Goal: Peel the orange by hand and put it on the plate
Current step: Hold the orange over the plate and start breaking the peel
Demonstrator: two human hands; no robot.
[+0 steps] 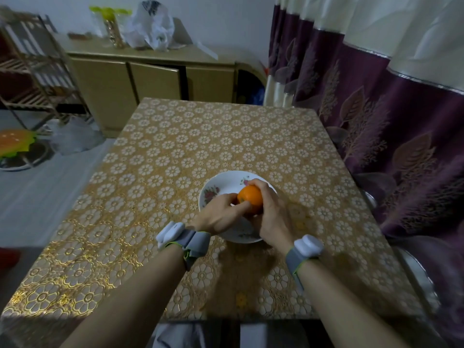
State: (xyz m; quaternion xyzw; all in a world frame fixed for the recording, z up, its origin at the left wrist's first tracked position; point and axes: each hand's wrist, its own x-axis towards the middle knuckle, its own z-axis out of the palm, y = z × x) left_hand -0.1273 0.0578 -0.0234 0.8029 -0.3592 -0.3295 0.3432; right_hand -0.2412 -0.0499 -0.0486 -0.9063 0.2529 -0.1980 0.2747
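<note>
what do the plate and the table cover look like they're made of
Plate: likely glazed ceramic, white and glossy with printed flowers. Table cover: probably embossed vinyl or plastic, judging by the gold sheen on its raised flower pattern.

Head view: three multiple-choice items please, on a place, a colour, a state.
1. The orange is: A on the floor; B over the plate; C on a shelf.
2. The plate is: A black; B blue; C white with flowers.
3. The orange's skin is: A largely on; B fully off; C in strips.
Key: B, the left hand and right hand hold it over the plate. C, white with floral prints. A, orange skin covers what shows.
</note>
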